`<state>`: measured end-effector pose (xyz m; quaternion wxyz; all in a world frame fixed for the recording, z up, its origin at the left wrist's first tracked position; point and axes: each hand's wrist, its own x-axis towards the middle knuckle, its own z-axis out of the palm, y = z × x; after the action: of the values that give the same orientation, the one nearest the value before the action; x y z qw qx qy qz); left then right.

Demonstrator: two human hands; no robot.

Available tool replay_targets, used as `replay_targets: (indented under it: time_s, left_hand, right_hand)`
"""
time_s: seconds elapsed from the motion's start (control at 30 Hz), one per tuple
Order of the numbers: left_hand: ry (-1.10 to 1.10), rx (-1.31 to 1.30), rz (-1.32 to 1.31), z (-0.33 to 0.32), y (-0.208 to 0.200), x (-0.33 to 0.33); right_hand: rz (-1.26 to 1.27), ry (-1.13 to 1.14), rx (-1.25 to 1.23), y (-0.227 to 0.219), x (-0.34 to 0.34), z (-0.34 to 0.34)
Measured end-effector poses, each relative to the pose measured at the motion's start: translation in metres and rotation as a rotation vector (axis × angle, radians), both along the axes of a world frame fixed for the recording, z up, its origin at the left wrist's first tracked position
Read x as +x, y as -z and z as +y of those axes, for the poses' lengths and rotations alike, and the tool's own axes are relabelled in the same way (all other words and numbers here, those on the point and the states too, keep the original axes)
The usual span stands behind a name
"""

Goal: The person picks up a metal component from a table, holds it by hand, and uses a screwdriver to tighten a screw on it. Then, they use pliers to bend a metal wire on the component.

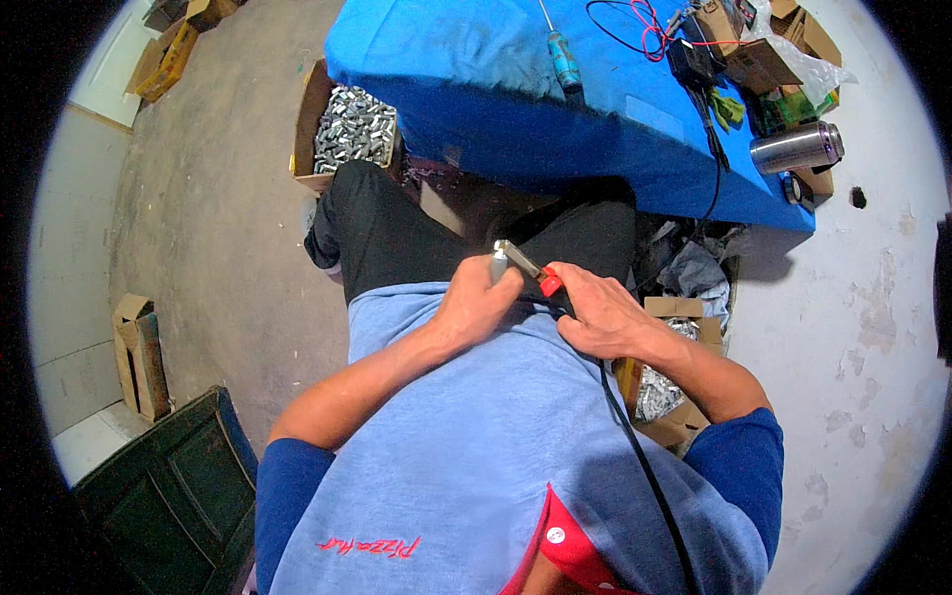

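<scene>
My left hand (480, 301) is closed around a small silver metal piece (498, 266), which stands upright above the fist over my lap. My right hand (601, 313) grips a tool with a red part (549, 284) and a flat metal neck (523, 260). The neck slants up and left, and its end meets or overlaps the top of the metal piece; which of the two I cannot tell. My fingers hide most of the tool's body. A black cord (635, 436) runs from beneath my right hand down across my shirt.
Left of my knees, a cardboard box (301, 149) holds many small metal pieces. Another open box (676, 431) of silver pieces is at my right. The blue-covered table (466, 119) ahead carries a teal-handled screwdriver (563, 63), cables, and a steel flask (796, 149).
</scene>
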<state>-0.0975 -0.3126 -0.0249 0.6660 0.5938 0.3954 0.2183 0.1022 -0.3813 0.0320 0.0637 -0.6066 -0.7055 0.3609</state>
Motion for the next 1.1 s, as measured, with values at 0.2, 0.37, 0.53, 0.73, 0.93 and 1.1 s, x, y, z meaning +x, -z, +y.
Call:
replay_targets:
  time_s: [0.2, 0.37, 0.53, 0.73, 0.93, 1.1]
  left_hand:
    - [0.004, -0.004, -0.008, -0.001, 0.001, -0.006]
    - [0.069, -0.017, -0.025, 0.000, -0.006, -0.010]
    - [0.074, -0.095, -0.088, -0.001, -0.007, -0.012]
    - [0.082, -0.142, -0.118, 0.000, -0.001, -0.010]
    - [0.151, -0.136, -0.107, 0.001, 0.004, -0.012]
    - [0.103, -0.127, -0.143, 0.000, -0.003, -0.010]
  right_hand:
    - [0.005, -0.042, 0.016, 0.007, 0.001, 0.004]
    - [0.010, -0.078, 0.113, 0.018, 0.008, 0.002]
    - [-0.038, -0.100, 0.170, 0.023, 0.011, 0.004]
    - [-0.009, -0.068, 0.072, 0.004, 0.006, 0.007]
    - [0.023, -0.074, -0.033, -0.006, 0.006, 0.013]
    - [0.054, -0.064, -0.144, -0.017, 0.005, 0.014]
